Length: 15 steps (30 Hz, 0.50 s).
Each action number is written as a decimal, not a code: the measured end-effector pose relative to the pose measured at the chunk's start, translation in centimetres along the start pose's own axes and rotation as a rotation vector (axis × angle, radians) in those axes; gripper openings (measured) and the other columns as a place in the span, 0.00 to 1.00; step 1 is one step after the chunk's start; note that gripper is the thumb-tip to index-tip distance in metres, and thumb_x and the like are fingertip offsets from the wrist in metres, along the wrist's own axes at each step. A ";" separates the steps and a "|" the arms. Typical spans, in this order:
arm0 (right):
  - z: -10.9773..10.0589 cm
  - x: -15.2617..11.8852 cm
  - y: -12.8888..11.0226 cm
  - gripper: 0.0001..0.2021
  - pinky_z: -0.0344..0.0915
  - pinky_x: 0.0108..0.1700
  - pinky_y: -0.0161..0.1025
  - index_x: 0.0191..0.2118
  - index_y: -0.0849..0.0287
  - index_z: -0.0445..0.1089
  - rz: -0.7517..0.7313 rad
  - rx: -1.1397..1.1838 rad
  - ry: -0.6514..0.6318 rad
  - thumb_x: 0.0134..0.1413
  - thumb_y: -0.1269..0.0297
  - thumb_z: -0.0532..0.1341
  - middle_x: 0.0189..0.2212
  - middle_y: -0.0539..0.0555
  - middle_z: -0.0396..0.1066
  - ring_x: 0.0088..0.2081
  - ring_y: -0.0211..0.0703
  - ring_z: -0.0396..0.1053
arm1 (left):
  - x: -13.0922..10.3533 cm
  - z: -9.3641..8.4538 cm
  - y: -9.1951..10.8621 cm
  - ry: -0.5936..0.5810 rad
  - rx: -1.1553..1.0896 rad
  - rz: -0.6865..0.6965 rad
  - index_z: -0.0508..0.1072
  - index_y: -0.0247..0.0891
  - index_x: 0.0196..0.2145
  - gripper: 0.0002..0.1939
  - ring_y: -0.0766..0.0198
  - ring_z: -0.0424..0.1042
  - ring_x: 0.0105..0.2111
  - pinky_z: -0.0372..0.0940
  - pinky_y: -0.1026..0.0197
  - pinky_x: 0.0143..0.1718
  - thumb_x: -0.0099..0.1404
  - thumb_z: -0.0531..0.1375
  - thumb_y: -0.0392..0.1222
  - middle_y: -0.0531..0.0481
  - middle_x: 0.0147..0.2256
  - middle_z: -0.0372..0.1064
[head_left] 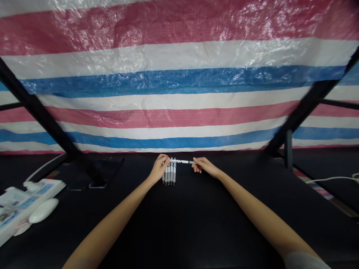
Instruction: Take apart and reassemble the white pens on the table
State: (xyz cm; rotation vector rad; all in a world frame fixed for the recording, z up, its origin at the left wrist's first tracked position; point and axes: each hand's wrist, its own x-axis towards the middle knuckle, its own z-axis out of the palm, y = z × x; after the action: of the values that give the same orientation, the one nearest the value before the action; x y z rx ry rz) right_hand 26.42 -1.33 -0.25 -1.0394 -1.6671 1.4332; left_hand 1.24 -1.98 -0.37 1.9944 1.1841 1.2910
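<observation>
A white and grey pen (183,161) is held level between my two hands, above the black table. My left hand (160,168) pinches its left end, and my right hand (204,166) grips its right end with closed fingers. Several similar pens (169,175) lie side by side on the table, just beside and partly beneath my left hand. Their upper ends are partly hidden by that hand and the held pen.
On the left are a white power strip (46,189) with plugs, a white computer mouse (44,210) and dark flat devices (98,185). Black slanted bars (56,127) (304,108) flank the table (179,228). A striped sheet (174,84) hangs behind.
</observation>
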 end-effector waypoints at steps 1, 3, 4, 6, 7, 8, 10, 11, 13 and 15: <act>0.0 -0.1 -0.1 0.22 0.56 0.20 0.31 0.30 0.63 0.70 -0.005 -0.002 -0.002 0.50 0.45 0.57 0.19 0.51 0.68 0.19 0.32 0.62 | 0.0 0.0 0.0 0.003 0.002 -0.005 0.66 0.37 0.20 0.18 0.61 0.65 0.36 0.60 0.61 0.40 0.64 0.51 0.47 0.47 0.33 0.62; 0.0 -0.2 -0.2 0.19 0.56 0.21 0.30 0.38 0.61 0.68 -0.023 -0.008 -0.006 0.47 0.50 0.62 0.21 0.49 0.69 0.20 0.32 0.62 | 0.0 0.0 0.0 0.012 0.004 -0.009 0.66 0.37 0.20 0.18 0.61 0.65 0.36 0.59 0.60 0.41 0.65 0.50 0.46 0.48 0.32 0.62; 0.0 -0.3 -0.3 0.19 0.57 0.21 0.30 0.40 0.60 0.66 -0.032 -0.009 -0.008 0.45 0.53 0.65 0.21 0.48 0.69 0.20 0.33 0.63 | 0.0 0.0 -0.1 0.016 0.004 -0.009 0.66 0.37 0.20 0.18 0.61 0.65 0.36 0.59 0.60 0.41 0.65 0.50 0.46 0.48 0.32 0.62; 0.0 -0.4 -0.4 0.19 0.57 0.21 0.30 0.39 0.58 0.63 -0.040 -0.009 -0.019 0.43 0.56 0.66 0.21 0.47 0.69 0.21 0.33 0.64 | 0.0 0.0 -0.1 0.018 0.002 -0.007 0.66 0.37 0.20 0.18 0.62 0.65 0.36 0.59 0.60 0.41 0.65 0.51 0.46 0.48 0.32 0.62; 0.0 -0.4 -0.4 0.18 0.57 0.21 0.30 0.37 0.58 0.63 -0.041 -0.009 -0.028 0.43 0.56 0.66 0.21 0.47 0.69 0.21 0.33 0.63 | 0.0 0.0 -0.1 0.017 0.002 -0.003 0.66 0.37 0.20 0.18 0.62 0.65 0.36 0.59 0.60 0.41 0.65 0.51 0.46 0.48 0.32 0.62; 0.0 -0.4 -0.3 0.17 0.57 0.21 0.30 0.36 0.59 0.62 -0.041 -0.010 -0.036 0.44 0.55 0.66 0.21 0.47 0.69 0.20 0.32 0.63 | 0.0 0.0 -0.2 0.014 0.004 0.000 0.65 0.37 0.20 0.18 0.62 0.65 0.36 0.59 0.60 0.41 0.65 0.51 0.46 0.48 0.32 0.62; -0.1 -0.3 -0.2 0.16 0.56 0.21 0.29 0.34 0.59 0.63 -0.039 -0.010 -0.045 0.45 0.54 0.65 0.21 0.47 0.68 0.20 0.31 0.62 | 0.0 0.0 -0.1 0.008 0.011 0.002 0.65 0.37 0.20 0.18 0.62 0.65 0.36 0.59 0.61 0.40 0.65 0.50 0.46 0.48 0.32 0.62; -0.1 -0.2 -0.2 0.16 0.56 0.21 0.29 0.33 0.60 0.63 -0.036 -0.007 -0.042 0.46 0.53 0.64 0.20 0.47 0.68 0.20 0.31 0.62 | 0.0 0.0 -0.1 0.006 0.017 0.000 0.65 0.37 0.20 0.19 0.62 0.65 0.36 0.59 0.61 0.40 0.65 0.50 0.46 0.48 0.32 0.62; -0.1 -0.1 -0.1 0.16 0.56 0.21 0.29 0.31 0.61 0.65 -0.024 -0.006 -0.028 0.47 0.51 0.62 0.20 0.48 0.68 0.20 0.31 0.61 | -0.1 0.0 -0.1 0.000 0.029 -0.002 0.65 0.37 0.20 0.19 0.62 0.65 0.36 0.59 0.61 0.39 0.65 0.49 0.45 0.48 0.32 0.62; 0.0 0.1 0.1 0.19 0.56 0.20 0.29 0.27 0.62 0.66 -0.008 -0.015 -0.016 0.49 0.47 0.60 0.20 0.50 0.68 0.20 0.31 0.61 | -0.1 0.0 -0.1 -0.011 0.031 0.007 0.65 0.36 0.20 0.18 0.62 0.65 0.36 0.59 0.62 0.38 0.65 0.50 0.45 0.48 0.33 0.62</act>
State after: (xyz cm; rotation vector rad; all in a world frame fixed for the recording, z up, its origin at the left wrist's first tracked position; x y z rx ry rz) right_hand 26.39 -1.22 -0.30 -1.0310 -1.6942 1.4287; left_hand 1.16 -1.98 -0.49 2.0268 1.2007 1.2703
